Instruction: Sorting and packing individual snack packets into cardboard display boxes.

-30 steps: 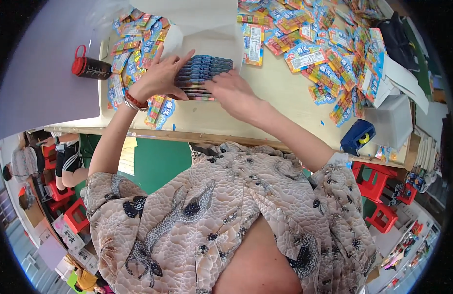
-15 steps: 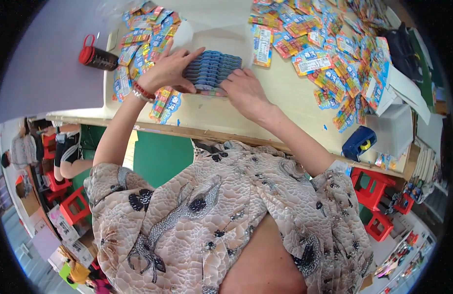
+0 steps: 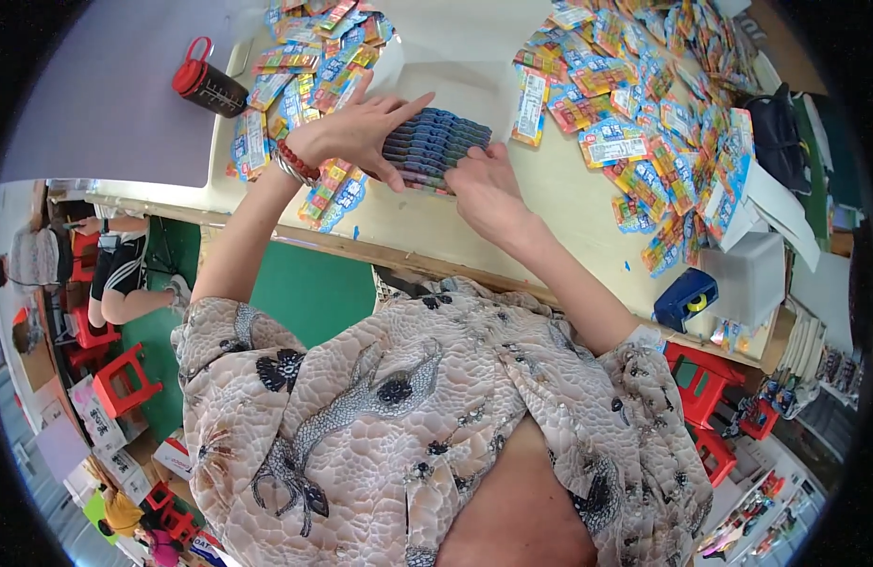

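Observation:
A fanned stack of dark blue flat packets point(image 3: 435, 146) lies on the pale table point(image 3: 474, 66) in front of me. My left hand point(image 3: 361, 132), with a red bead bracelet at the wrist, rests on the stack's left side, fingers spread across its top. My right hand point(image 3: 484, 184) presses against the stack's right lower edge with fingers curled. Both hands hold the stack between them.
Colourful packets lie heaped at the left point(image 3: 304, 71) and spread widely at the right point(image 3: 644, 123). A red-capped dark bottle point(image 3: 208, 83) stands far left. A blue tape dispenser point(image 3: 687, 298) and white boxes point(image 3: 753, 274) sit at the right edge. Red stools point(image 3: 120, 378) and seated people are below left.
The view has shifted a little. My hands have stayed on the blue stack, and my left fingers now spread further over its top.

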{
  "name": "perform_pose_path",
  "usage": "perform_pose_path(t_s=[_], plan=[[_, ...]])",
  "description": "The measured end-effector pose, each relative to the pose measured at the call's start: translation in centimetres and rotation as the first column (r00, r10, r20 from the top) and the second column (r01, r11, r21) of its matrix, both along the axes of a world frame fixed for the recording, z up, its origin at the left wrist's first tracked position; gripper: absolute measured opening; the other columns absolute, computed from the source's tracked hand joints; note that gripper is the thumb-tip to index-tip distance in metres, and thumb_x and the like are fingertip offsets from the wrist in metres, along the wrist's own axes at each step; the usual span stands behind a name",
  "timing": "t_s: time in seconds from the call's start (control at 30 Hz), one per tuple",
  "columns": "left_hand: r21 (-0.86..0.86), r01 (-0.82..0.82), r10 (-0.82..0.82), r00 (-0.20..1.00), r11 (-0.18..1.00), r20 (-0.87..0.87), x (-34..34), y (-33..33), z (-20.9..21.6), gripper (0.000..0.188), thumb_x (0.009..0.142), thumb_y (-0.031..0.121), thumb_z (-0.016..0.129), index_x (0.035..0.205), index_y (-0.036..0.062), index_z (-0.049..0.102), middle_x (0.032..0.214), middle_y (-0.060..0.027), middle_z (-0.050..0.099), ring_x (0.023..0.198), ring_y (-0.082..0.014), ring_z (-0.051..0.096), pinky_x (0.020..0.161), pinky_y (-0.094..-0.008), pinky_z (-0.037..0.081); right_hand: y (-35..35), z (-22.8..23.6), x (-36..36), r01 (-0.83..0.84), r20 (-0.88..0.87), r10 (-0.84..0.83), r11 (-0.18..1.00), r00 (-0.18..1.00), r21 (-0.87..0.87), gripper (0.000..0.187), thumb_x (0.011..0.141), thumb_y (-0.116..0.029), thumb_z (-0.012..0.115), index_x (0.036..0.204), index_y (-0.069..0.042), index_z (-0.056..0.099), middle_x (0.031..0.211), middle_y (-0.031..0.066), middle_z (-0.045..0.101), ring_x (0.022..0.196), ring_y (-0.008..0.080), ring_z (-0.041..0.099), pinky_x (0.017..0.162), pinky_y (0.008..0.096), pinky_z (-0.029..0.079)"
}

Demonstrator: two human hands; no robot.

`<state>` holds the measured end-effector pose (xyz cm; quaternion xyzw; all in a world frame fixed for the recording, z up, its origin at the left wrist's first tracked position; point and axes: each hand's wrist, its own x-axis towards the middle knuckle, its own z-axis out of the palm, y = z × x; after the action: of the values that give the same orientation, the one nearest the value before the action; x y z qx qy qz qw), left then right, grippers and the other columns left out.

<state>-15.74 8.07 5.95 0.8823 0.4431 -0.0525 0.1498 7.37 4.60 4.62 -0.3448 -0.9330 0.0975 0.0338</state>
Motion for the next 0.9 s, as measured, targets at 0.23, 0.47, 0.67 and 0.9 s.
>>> perform_pose_path(t_s=[0.23,0.47,0.67,0.9], plan=[[0.093,0.000,0.006,0.998,0.996,-0.065,1.2,-1.9,0.7,0.136,0.044,0.046,0.088,0.148,0.0053,0.011,0.131,-0.0179,0.044,0.124,-0.0337,0.043,0.110,-0.0614,0.014,0.3,0.4,0.7,-0.033,0.086,0.033,0.999,0.996,0.000,0.011,0.074,-0.014,0.062,0.073,-0.005,0.069,0.073,0.0087,0.063,0.087,0.0247,0.058,0.082,0.0401,0.038],[0.281,-0.091,0.100,0.995,0.955,-0.017,3.1,-5.3,-0.2,0.113,0.056,0.032,0.083,0.145,0.0004,0.022,0.130,-0.0176,0.041,0.123,-0.0343,0.040,0.108,-0.0472,0.028,1.4,-1.5,2.3,0.413,-0.591,-0.526,0.849,0.612,-0.328,0.065,0.082,-0.021,0.063,0.137,-0.002,0.035,0.112,0.0239,0.054,0.101,0.0351,0.054,0.092,0.0454,0.040],[0.303,-0.323,0.326,0.945,0.896,0.044,4.2,-8.1,-0.1,0.111,0.059,0.028,0.083,0.145,-0.0001,0.020,0.131,-0.0179,0.041,0.125,-0.0347,0.038,0.107,-0.0474,0.028,2.6,-3.6,2.2,0.102,-0.569,-0.531,0.781,0.628,-0.616,0.059,0.090,-0.010,0.043,0.146,-0.011,0.023,0.103,0.0315,0.059,0.093,0.0460,0.059,0.082,0.0468,0.047],[0.520,-0.541,0.551,0.821,0.661,0.153,4.7,-2.0,-0.4,0.105,0.060,0.022,0.081,0.144,0.0026,0.024,0.130,-0.0164,0.043,0.122,-0.0343,0.041,0.108,-0.0489,0.028,11.9,-1.5,-1.1,0.051,-0.675,-0.430,0.863,0.600,-0.503,0.052,0.093,-0.013,0.043,0.143,-0.017,0.032,0.102,0.0286,0.061,0.092,0.0450,0.059,0.081,0.0495,0.046]])
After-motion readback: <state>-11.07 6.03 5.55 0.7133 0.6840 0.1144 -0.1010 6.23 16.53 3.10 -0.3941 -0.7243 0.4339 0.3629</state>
